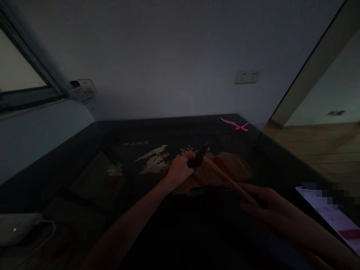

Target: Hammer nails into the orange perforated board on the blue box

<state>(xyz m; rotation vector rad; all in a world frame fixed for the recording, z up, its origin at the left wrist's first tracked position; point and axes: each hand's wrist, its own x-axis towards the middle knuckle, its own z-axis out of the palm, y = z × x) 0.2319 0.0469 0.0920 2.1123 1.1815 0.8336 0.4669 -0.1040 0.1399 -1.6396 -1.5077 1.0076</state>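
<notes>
My right hand (261, 202) is closed round the wooden handle of a hammer (222, 174). Its dark head points away from me, over a printed bag (236, 168) in brown, orange and red lying on the black table. My left hand (181, 167) is on the bag's left part, fingers curled in, right beside the hammer head. The head hides part of those fingers, so what they grip cannot be made out. The picture is dark, and the bag's contents are hard to tell.
The black table (168, 129) bears a bird-and-flower print and meets the wall. A pink ribbon (239, 126) lies at the far right corner, and a phone-like lit sheet (326, 213) at the right edge. A white device with a cable (19, 227) stands at the left.
</notes>
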